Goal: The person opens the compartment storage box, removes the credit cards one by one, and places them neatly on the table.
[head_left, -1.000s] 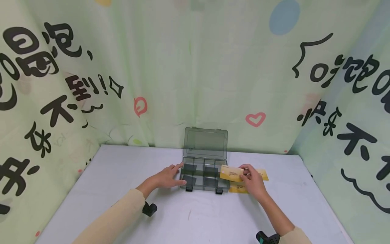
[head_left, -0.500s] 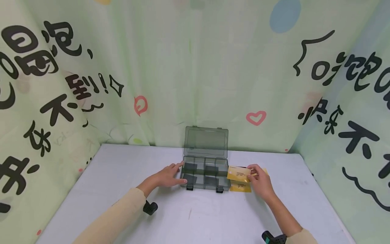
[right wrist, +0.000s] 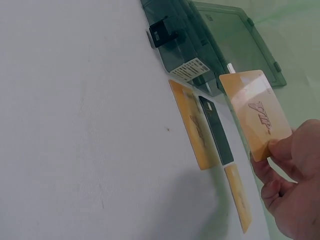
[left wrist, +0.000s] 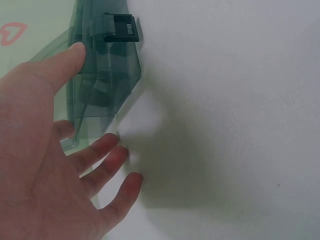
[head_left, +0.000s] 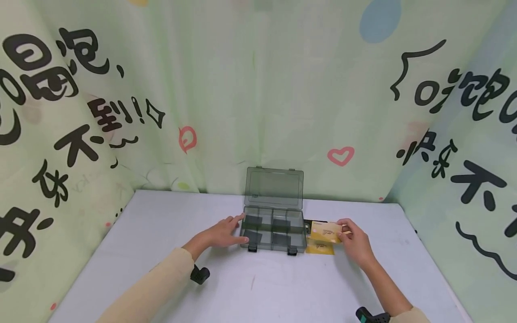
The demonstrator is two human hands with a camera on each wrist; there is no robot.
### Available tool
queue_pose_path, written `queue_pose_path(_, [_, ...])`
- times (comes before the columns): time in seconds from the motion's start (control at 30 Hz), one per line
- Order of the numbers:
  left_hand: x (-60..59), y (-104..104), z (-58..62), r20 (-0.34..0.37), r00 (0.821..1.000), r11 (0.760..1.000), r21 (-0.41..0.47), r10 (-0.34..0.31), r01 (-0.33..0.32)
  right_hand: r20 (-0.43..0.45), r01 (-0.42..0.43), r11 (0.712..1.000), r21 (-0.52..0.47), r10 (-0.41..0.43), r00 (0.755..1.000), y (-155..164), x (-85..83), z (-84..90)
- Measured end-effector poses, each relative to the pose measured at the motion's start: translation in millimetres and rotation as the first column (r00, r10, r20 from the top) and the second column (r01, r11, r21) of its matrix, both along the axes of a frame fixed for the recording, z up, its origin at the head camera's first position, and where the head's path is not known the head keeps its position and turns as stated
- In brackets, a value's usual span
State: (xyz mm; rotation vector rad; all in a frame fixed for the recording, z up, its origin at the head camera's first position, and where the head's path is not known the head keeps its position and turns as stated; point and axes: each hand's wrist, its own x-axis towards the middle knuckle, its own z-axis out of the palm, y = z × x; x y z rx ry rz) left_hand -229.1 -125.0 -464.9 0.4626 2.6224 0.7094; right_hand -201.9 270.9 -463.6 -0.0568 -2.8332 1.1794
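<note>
A grey see-through compartment box [head_left: 265, 228] stands on the table with its lid [head_left: 274, 187] raised at the back. My left hand [head_left: 223, 233] rests at its left side, thumb on the front left rim, the other fingers loosely extended. Right of the box, my right hand [head_left: 357, 242] pinches a gold card [right wrist: 256, 112] with red "VIP" lettering between thumb and fingers, held above the table. Beneath it lie a gold card [right wrist: 195, 127], a dark card [right wrist: 216, 130] and another gold card [right wrist: 238, 197], as the right wrist view shows.
The white table [head_left: 250, 287] reaches to a pale green printed curtain [head_left: 226, 89] behind and on both sides. Two black latches hang from the box's front, including the left latch [head_left: 252, 248]. A barcode label [right wrist: 190, 69] is on the box's right end.
My right hand has moved right with the gold card, away from over the box, and part of the dark card now shows. The left hand stays on the box.
</note>
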Motion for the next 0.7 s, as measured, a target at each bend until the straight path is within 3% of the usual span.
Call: queue_pose_path(0.7, [-0.2,0,-0.1,0.003,1.000,1.000,-0.009,0.006,-0.006,0.037,0.017,0.998,0.054,-0.019,0.999,32,8.0,-6.4])
